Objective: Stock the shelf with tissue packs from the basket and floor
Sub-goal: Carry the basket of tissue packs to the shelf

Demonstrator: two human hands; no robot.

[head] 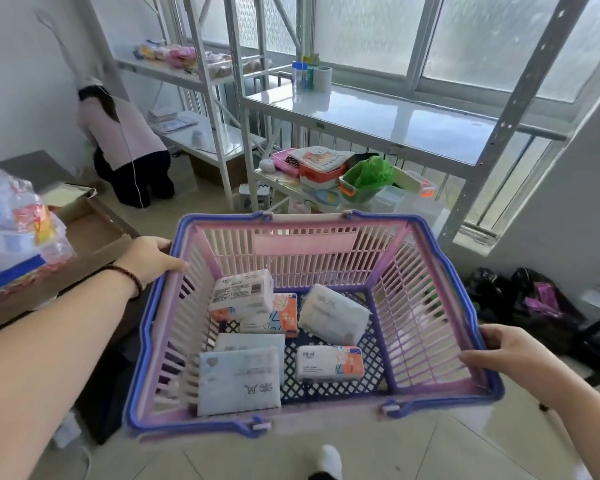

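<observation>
I carry the pink slatted plastic basket with the blue rim (430,289) in the middle of the frame, my left hand (153,258) clasped over its left rim, my right hand (510,358) clasped over its right rim. Six soft white tissue packs (333,315) lie loose on its floor. The white metal shelf (378,116) waits bare at upper right. I judge it best to keep the basket level and set it down close beneath that shelf before freeing either grip.

Dark beaded bracelet (131,279), bare forearms, white shoe (330,460)
</observation>
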